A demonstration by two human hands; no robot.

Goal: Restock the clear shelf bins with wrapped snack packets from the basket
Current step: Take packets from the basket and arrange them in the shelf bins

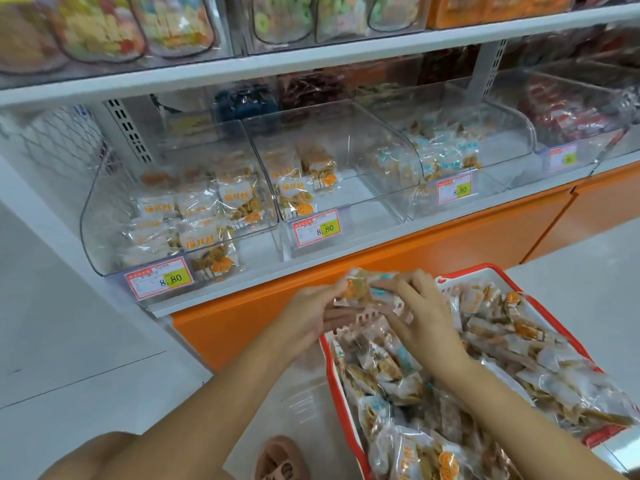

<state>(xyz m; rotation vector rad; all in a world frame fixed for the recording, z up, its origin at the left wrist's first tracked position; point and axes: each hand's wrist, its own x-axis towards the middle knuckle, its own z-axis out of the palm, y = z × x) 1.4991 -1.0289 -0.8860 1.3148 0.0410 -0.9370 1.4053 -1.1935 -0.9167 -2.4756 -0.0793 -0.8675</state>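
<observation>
Currently, both hands meet over the far left corner of the basket (333,379); the left hand (311,317) and right hand (427,318) each have fingers curled round one small bunch of wrapped snack packets (363,289), held just above the rim. The basket stands on the floor, below the shelf's orange front edge, heaped with further packets. On the shelf, the left clear bin (104,216) is part-filled, and the middle bin (363,188) holds a few packets against its left wall.

Premises: retail snack shop. Evidence: white metal shelving (311,53) on an orange base (381,265); rows of clear bins (332,140) holding wrapped snack packets (239,199); printed price tags (316,229) reading 8.80 on bin fronts; a red-rimmed basket (333,379) of stock on the tiled floor (69,341)
</observation>
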